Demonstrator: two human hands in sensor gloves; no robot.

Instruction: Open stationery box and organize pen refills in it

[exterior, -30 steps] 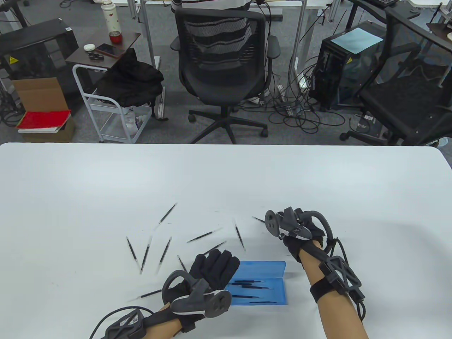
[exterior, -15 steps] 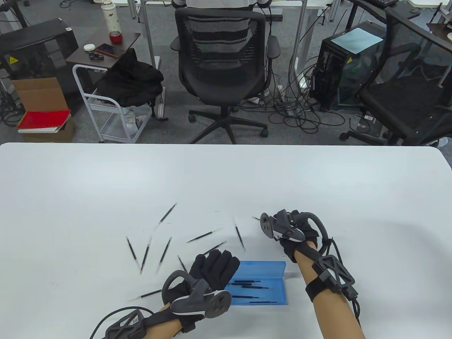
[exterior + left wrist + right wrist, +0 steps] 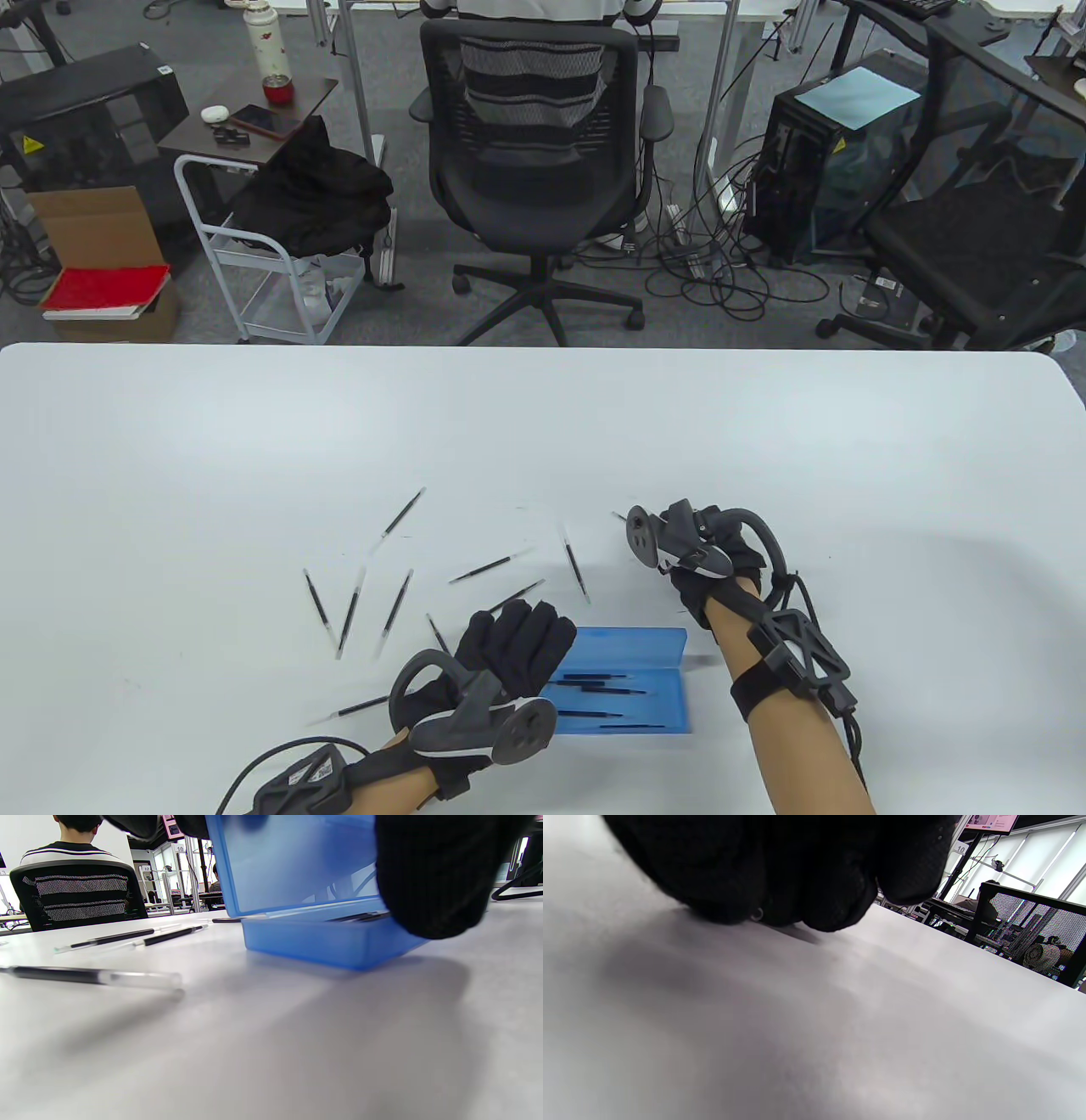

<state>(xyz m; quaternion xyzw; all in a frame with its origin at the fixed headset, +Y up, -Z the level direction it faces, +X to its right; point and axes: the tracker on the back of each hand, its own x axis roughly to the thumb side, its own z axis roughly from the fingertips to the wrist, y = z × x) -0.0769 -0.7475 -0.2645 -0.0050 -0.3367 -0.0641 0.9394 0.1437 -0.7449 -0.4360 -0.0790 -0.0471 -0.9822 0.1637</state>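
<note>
Right hand [image 3: 713,556] shifted slightly; wrist cam shows fingers [image 3: 835,899] curled (tabletop-low).

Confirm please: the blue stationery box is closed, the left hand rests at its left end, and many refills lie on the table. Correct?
Not quite: the blue stationery box is open, lid up, with refills inside, as the table view shows. The left hand is at its left end, and loose refills lie on the table.

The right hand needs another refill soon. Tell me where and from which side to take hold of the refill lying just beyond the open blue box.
Pinch the refill near its middle, on the dark ink section, coming down from above with the right hand. It lies flat on the table, pointing away from the blue box, so thumb and finger should probably close across it from its left and right sides.
</note>
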